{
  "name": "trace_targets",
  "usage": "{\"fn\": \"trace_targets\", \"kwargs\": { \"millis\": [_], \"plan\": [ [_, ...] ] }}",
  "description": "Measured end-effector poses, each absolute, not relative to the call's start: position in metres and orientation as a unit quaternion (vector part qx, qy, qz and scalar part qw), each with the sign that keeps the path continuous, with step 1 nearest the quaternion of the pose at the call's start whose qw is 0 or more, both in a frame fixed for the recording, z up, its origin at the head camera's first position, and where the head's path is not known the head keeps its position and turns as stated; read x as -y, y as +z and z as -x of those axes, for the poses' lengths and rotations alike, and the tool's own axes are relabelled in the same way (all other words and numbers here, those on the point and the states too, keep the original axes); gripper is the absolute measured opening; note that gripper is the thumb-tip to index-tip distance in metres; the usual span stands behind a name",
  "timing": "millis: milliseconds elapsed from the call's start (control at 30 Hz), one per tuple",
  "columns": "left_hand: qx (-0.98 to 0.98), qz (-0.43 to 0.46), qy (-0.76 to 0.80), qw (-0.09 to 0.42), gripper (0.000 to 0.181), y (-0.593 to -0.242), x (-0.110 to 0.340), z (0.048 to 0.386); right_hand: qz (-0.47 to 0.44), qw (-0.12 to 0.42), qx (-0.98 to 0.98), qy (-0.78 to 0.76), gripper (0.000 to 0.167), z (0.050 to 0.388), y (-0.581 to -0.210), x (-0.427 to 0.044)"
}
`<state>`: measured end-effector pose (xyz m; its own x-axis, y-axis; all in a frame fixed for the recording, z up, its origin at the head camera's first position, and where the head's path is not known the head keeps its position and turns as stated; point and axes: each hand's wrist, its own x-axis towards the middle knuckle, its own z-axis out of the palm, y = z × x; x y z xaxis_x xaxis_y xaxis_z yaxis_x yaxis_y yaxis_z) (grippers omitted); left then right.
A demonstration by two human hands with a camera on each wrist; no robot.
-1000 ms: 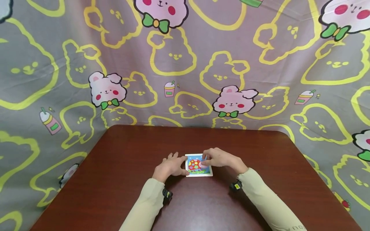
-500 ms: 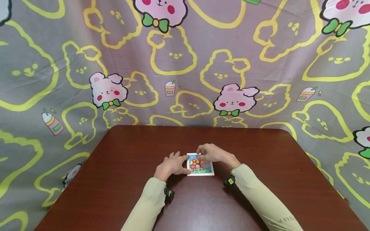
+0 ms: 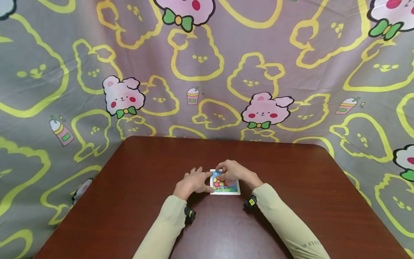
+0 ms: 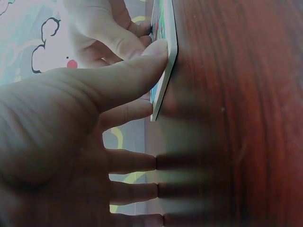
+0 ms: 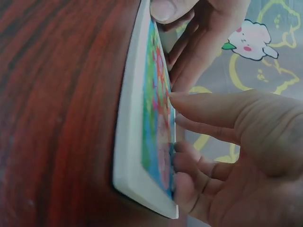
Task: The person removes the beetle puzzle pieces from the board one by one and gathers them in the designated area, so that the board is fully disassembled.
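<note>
A small square picture board with a white border lies flat on the table, showing a red spotted ladybird on blue and green. My left hand is at its left side, thumb on the near corner and index fingertip at the far one. The other left fingers spread out with tips on the wood. Over the upper right of the picture, my right hand has its fingers bent. Its thumb and lower fingertips touch the picture. Whether a loose piece lies under them cannot be told.
The dark brown tabletop reaches out around both hands. A grey cloth with yellow animal outlines hangs behind and beside the table. Each wrist carries a black strapped camera, such as the right wrist camera.
My right hand has slid left over the picture, from its right part toward the upper middle. The left hand keeps its place at the board's left edge.
</note>
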<state>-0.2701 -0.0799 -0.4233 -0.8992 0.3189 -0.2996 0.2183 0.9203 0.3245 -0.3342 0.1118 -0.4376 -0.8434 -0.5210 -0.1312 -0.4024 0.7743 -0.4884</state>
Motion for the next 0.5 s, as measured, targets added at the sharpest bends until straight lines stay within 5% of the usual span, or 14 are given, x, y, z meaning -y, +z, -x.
{"fn": "trace_targets", "kwargs": {
  "millis": [500],
  "plan": [
    [-0.965, -0.13, 0.14, 0.182, 0.072, -0.4249, 0.0787, 0.2706, 0.255, 0.135, -0.923, -0.253, 0.027, 0.3311, -0.441, -0.1145]
  ]
}}
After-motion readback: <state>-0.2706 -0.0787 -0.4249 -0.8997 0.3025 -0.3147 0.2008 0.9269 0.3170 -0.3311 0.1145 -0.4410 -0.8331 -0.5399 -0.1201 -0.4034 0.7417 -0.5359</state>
